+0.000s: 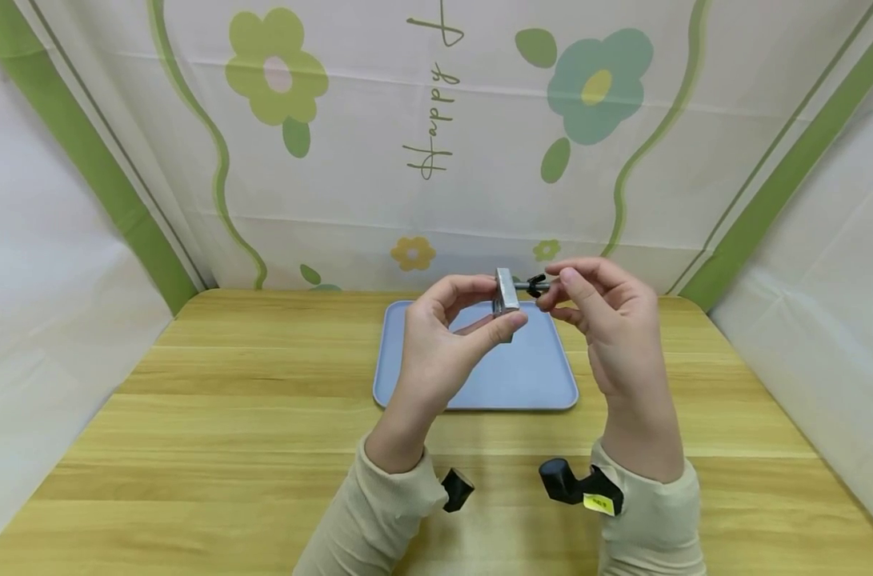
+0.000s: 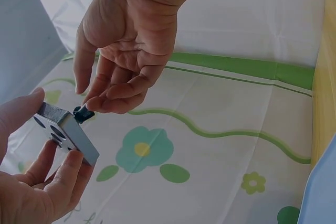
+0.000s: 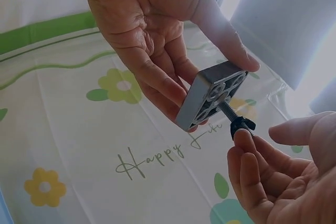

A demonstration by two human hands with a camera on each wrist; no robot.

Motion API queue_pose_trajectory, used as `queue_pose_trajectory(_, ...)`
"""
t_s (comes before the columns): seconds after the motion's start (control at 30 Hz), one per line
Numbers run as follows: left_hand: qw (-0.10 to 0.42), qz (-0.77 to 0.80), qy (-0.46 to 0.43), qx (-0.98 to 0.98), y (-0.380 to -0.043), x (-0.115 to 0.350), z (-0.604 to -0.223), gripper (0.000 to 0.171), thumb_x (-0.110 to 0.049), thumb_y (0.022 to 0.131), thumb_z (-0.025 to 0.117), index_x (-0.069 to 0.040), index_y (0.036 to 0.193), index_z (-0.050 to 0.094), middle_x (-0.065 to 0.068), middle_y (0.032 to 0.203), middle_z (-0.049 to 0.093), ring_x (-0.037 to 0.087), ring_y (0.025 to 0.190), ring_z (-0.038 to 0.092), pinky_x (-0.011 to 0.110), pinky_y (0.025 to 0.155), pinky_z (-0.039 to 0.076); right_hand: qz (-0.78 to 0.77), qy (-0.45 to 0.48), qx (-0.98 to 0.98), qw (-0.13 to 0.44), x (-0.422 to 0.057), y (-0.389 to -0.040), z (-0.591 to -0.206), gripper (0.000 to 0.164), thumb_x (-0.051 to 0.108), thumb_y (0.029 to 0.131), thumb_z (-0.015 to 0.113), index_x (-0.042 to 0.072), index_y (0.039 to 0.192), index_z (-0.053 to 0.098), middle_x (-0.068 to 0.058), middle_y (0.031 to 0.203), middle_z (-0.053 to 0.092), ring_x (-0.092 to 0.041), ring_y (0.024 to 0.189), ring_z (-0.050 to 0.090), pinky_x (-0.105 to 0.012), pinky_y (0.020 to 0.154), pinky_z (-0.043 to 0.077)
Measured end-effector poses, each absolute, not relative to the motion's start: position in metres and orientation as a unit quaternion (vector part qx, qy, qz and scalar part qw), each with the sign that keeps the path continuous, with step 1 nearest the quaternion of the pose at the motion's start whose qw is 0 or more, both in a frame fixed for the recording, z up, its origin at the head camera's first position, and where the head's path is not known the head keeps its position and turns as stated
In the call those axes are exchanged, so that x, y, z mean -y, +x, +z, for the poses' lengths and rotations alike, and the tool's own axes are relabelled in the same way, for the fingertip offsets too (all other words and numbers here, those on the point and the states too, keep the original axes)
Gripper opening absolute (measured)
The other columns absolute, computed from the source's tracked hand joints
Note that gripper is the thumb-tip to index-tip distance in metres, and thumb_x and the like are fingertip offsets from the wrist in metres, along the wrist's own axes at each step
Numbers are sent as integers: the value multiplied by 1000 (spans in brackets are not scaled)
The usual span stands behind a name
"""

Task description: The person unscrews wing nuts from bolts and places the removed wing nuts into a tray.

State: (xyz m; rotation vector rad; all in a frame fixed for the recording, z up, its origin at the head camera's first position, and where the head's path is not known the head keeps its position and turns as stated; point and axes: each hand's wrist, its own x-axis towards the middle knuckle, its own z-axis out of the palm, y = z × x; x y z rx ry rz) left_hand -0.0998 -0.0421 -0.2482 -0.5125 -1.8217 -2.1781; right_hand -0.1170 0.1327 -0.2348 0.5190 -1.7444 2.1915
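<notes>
A small silver metal block [image 1: 506, 291] with holes and a ribbed face is held up over the tray. My left hand [image 1: 446, 340] grips it by the edges, thumb on one side and fingers on the other. A threaded bolt [image 3: 228, 109] sticks out of the ribbed face towards my right hand [image 1: 616, 324]. On the bolt sits a black wing nut [image 3: 242, 126], apart from the block. In the right wrist view, fingertips of my right hand touch the wing nut from below, while its thumb stands away. The bolt's far end is partly hidden by these fingers.
A light blue tray [image 1: 479, 392] lies on the wooden table [image 1: 263, 400] below the hands. A white floral cloth [image 1: 364, 160] hangs behind the table, with pale walls at both sides. A black camera mount [image 1: 583, 484] is on the right wrist, another [image 1: 457, 490] on the left.
</notes>
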Motion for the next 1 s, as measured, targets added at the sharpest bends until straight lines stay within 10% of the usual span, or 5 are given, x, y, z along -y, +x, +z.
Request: queue_pose_trajectory(1.0,127,-747,-181,627,-100,40,-250,34,3,80,80,3,111,65,16,118,66,21,111,66,33,91,61,704,245,652,137,-135,-119,-238,32,-15,89,62,7,107,75,0,102,72,-15,95,63,-19,77,55)
